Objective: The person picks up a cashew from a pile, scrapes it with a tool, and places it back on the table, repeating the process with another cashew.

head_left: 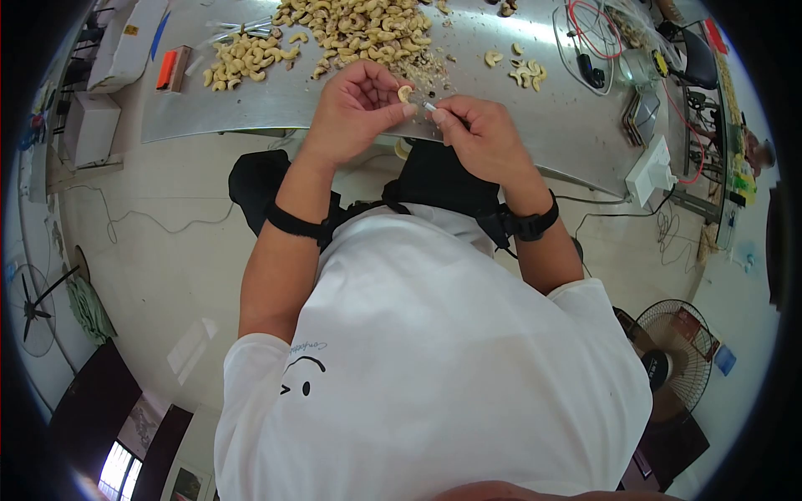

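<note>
Between the thumb and fingers of my left hand (359,108) is a curved pale cashew (404,93). My right hand (480,134) is closed around a small tool with a light metallic tip (429,107), which points toward the cashew; most of the tool is hidden in the fingers. Both hands are over the near edge of the metal table (276,104). Beyond them lies a large cashew pile (359,33), with small crumbs (426,71) at its near side. A smaller cashew pile (242,60) is at the left, and several loose cashews (526,73) lie to the right.
An orange and brown box (171,69) stands at the table's left. Toward the right are cables with a black connector (591,72), a glass jar (637,65), metal pieces (641,117) and a white power strip (650,171). A fan (677,355) stands on the floor, lower right.
</note>
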Demonstrator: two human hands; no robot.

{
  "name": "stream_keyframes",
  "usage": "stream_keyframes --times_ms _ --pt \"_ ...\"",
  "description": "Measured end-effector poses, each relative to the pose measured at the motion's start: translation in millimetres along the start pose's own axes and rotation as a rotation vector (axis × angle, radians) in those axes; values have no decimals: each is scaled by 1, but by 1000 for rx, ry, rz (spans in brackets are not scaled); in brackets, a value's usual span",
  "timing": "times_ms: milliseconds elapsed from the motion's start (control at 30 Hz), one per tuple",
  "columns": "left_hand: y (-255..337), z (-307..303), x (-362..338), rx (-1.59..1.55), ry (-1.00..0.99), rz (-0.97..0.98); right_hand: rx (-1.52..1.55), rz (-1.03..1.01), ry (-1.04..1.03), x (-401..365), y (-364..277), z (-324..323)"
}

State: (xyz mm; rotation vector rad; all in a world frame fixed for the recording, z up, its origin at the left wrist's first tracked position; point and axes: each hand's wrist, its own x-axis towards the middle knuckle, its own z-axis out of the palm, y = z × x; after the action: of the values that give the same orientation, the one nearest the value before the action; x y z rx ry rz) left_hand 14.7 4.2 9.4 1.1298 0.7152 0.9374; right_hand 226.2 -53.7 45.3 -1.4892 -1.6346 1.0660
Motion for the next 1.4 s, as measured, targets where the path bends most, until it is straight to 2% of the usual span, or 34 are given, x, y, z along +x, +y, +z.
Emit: stream_keyframes --times_ms 367,567,667,1167,1267,1367,1400 --pt "-1 -3 0 -47 -38 3 -40 22 -28 2 0 0" --pt "0 -3 1 -16 -41 1 2 -8 34 1 -3 2" --pt "-2 -3 1 -5 -28 5 -7 14 -27 0 0 3" --pt "0 -2 2 40 -56 11 -33 61 -79 2 3 0" --pt "1 -2 3 42 -46 -25 -71 25 -26 1 -6 1" --pt "3 -2 3 65 -37 -44 -99 -67 184 0 -7 9" --pt "3 -2 3 64 -36 -44 -100 -68 195 -1 -6 10"
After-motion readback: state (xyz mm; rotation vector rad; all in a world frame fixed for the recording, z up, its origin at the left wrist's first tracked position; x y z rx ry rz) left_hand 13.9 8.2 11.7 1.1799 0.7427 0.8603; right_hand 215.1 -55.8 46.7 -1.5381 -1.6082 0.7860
